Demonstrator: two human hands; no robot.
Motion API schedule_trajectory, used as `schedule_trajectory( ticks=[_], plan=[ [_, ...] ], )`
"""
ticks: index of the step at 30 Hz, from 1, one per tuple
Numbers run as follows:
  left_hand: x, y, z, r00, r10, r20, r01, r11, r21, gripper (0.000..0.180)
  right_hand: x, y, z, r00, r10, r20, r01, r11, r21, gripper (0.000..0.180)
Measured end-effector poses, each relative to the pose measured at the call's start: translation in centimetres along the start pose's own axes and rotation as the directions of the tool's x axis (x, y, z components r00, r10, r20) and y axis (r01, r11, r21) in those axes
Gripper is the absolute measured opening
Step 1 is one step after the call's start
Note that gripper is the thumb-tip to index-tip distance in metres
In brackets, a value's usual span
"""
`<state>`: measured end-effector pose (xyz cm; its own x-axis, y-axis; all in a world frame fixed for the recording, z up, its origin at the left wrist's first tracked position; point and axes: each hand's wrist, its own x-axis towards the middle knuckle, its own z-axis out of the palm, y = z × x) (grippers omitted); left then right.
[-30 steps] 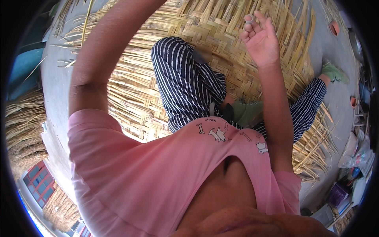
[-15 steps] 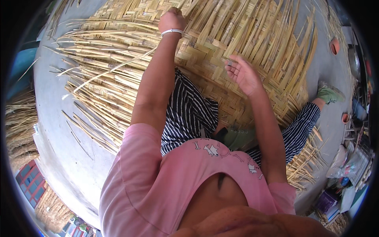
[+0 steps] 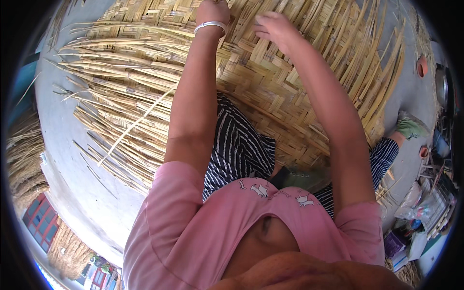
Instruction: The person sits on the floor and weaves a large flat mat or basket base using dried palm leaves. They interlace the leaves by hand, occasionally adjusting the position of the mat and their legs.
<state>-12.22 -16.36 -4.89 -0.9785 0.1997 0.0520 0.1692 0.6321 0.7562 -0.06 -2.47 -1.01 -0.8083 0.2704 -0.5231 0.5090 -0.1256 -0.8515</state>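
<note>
Woven bamboo mat (image 3: 290, 92) fills the upper centre of the frame, strips running diagonally. Left hand (image 3: 212, 12), closed, presses on the weave at top centre; whether it grips a strip cannot be told. Right hand (image 3: 273, 26), fingers loosely curled and empty, hovers just beside it.

Pink short-sleeved top (image 3: 251, 227) (small white motifs), striped dark trousers (image 3: 237, 145), silver bangle (image 3: 210, 25), bare forearms

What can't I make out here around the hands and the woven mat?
- Left hand, head view: fingertips cut off by the top edge; grip unclear.
- Woven bamboo-strip mat: middle hidden under both forearms and striped trousers.
- Right hand: what its fingers touch, too blurred.
</note>
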Motion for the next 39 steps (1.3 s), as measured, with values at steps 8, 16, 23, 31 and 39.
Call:
schedule_trajectory(
  ticks=[8,16,23,31,39],
  plan=[
    [0.5,-0.3,-0.9,0.994,-0.044,0.099,0.077,0.931,-0.358,0.018,7.0,0.1,0.5,0.973,0.224,-0.056,-0.207,0.954,0.219,0.014],
    [0.3,0.5,-1.6,0.997,-0.045,0.058,0.057,0.972,-0.227,0.023,6.1,-1.2,2.5,0.991,0.089,-0.102,-0.062,0.968,0.243,0.019],
    [-0.2,1.7,-2.2,0.989,-0.114,0.091,0.134,0.958,-0.252,0.028,4.9,-0.9,2.7,0.991,0.101,-0.092,-0.062,0.932,0.357,0.018],
    [0.6,1.9,-0.9,0.966,-0.131,0.221,0.242,0.751,-0.614,0.017,3.4,1.5,1.4,0.997,-0.033,-0.072,0.065,0.855,0.514,0.017],
    [1.1,0.6,0.6,0.967,0.083,0.243,-0.036,0.981,-0.19,0.028,5.7,-2.7,-0.7,0.971,-0.234,0.052,0.197,0.902,0.385,0.018]
  ],
)
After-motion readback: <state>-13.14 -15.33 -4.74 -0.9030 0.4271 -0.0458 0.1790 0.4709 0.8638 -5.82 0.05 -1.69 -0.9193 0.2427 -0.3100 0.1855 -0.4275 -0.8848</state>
